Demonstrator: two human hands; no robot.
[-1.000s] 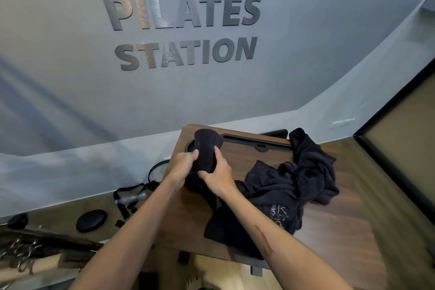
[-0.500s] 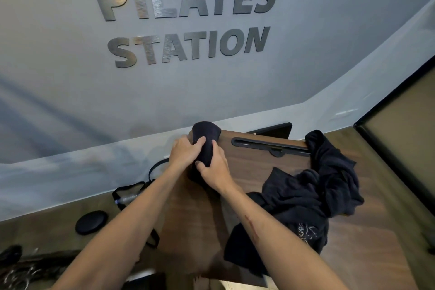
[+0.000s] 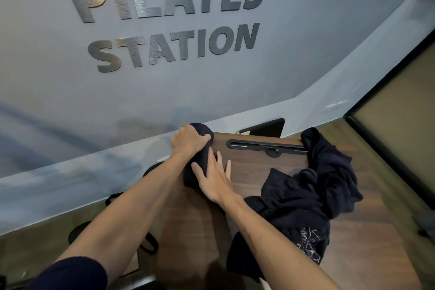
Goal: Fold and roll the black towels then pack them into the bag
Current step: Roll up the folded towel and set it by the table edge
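A rolled black towel (image 3: 200,160) lies at the far left corner of the wooden table (image 3: 247,176). My left hand (image 3: 188,140) grips its far end, fingers curled over the top. Flat against the roll's near part rests my right hand (image 3: 213,178), fingers straight and spread, some on the tabletop. A loose heap of black towels (image 3: 313,190) lies on the right half of the table, one piece with white printed marks hanging over the near edge. No bag is plainly in view.
A black slot (image 3: 263,147) runs along the table's far edge, with a dark flat panel (image 3: 266,128) behind it. Black straps and a round black object (image 3: 77,231) lie on the floor at left. A grey wall with lettering stands ahead, a dark-framed panel (image 3: 400,125) at right.
The view has shifted left and down. My right hand has opened from gripping the roll to lying flat on it. My left hand has moved further over the roll's far end.
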